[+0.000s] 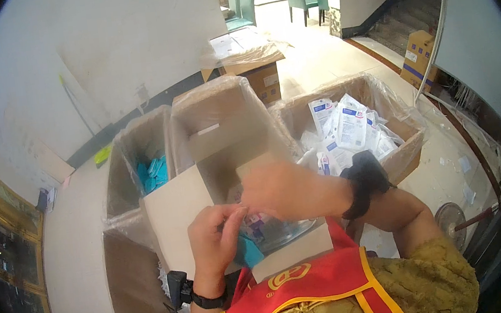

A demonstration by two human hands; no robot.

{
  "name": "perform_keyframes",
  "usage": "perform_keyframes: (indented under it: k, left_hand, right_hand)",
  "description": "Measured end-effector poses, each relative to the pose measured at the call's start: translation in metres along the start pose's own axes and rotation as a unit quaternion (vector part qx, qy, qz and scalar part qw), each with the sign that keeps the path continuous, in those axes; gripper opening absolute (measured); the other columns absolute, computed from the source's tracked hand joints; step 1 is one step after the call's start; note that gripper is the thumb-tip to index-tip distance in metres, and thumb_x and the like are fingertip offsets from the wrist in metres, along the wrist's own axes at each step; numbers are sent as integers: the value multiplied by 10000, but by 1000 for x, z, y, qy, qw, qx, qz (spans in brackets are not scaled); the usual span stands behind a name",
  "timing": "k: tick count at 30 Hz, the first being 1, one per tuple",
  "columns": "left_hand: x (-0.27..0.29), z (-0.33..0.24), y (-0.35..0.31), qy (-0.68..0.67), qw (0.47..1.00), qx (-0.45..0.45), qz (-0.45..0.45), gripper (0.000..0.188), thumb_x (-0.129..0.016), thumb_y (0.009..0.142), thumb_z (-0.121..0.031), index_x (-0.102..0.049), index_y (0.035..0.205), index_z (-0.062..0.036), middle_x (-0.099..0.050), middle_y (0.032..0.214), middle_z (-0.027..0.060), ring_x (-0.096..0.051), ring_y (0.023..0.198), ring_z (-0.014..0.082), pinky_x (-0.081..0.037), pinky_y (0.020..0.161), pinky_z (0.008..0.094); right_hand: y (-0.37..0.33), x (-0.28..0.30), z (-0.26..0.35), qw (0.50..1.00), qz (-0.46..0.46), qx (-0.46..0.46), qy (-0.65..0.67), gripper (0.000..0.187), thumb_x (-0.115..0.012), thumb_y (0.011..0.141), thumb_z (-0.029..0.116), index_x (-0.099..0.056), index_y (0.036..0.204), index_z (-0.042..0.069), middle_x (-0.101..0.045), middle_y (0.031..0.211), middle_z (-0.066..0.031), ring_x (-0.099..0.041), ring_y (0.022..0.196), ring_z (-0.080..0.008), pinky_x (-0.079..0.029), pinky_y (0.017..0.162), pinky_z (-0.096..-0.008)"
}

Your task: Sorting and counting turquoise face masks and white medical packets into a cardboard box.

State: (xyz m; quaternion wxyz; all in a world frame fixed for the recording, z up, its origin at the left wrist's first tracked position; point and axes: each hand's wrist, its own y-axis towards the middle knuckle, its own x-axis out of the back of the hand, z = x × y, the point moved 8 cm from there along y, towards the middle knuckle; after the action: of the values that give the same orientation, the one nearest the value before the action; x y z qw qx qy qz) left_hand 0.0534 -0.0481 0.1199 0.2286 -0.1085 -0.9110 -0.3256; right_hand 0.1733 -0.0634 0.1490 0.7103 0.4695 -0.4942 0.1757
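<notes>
Both hands meet over the middle cardboard box (223,135), just in front of the person's chest. The left hand (214,241) has its fingers (228,224) curled narrow around the edge of a clear plastic bag (271,231), with a small teal packet (248,252) lying just below the fingertips and touching the palm side. The right hand (279,190) is blurred with motion; it reaches across from the right and its fingers seem pinched on the upper edge of the same bag, though how tightly they close I cannot tell. A black wrist strap (362,184) sits behind that hand, and a black watch (208,298) on the left wrist.

The bag lies directly beneath and between the two sets of fingers, resting in the open mouth of the box. It looks thin, limp and light, probably slippery, so it would crumple rather than hold its shape; the safest hold seems to be the open rim, one side pinched in each hand. The small things inside show only as coloured scraps.

Beyond the fingers to the right stands a plastic-lined box of white and blue sachets (349,126); to the left, another lined box holding teal packets (153,170). A red sash (302,286) crosses the chest below.
</notes>
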Motion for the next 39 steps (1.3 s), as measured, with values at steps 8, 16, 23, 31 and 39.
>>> perform_keyframes:
  k: [8, 16, 23, 31, 39]
  left_hand:
    - [-10, 42, -17, -311, 920, 237, -19, 134, -664, 883, -142, -651, 846, -14, -631, 770, -8, -551, 725, 64, -439, 644, 216]
    - [-6, 75, -19, -280, 921, 257, -87, 135, -651, 896, -147, -624, 847, -24, -604, 750, -15, -532, 695, 60, -419, 627, 200]
    - [19, 68, -12, -212, 957, 194, -36, 157, -683, 825, -75, -650, 967, -16, -657, 850, 17, -572, 780, 96, -444, 712, 242]
    - [21, -5, 2, -4, 999, 16, 28, 384, -714, 784, -91, -638, 1160, -62, -688, 936, 96, -641, 833, 199, -480, 734, 284]
    - [5, -5, -2, -69, 992, 89, 58, 66, -687, 829, -84, -705, 870, -37, -670, 750, 106, -630, 670, 217, -482, 629, 294]
  right_hand:
    - [3, 10, 30, 998, -52, 35, -31, 155, -632, 706, 157, -561, 827, 90, -517, 790, -59, -531, 763, -244, -424, 662, -361]
    - [-4, 3, 70, 991, -27, 109, -75, 100, -577, 733, 181, -579, 799, 106, -530, 801, -10, -523, 807, -174, -394, 658, -294]
    - [-4, 33, 32, 992, -74, 24, -99, 97, -587, 714, 139, -534, 791, 114, -479, 769, -43, -519, 756, -215, -405, 646, -330]
    - [-6, 33, 32, 999, -36, 13, -26, 83, -605, 740, 107, -571, 813, 90, -523, 814, -43, -536, 826, -220, -433, 711, -335]
    - [-12, 31, 24, 1000, -29, 3, 4, 121, -639, 712, 76, -568, 810, 88, -527, 814, -56, -541, 828, -240, -446, 725, -350]
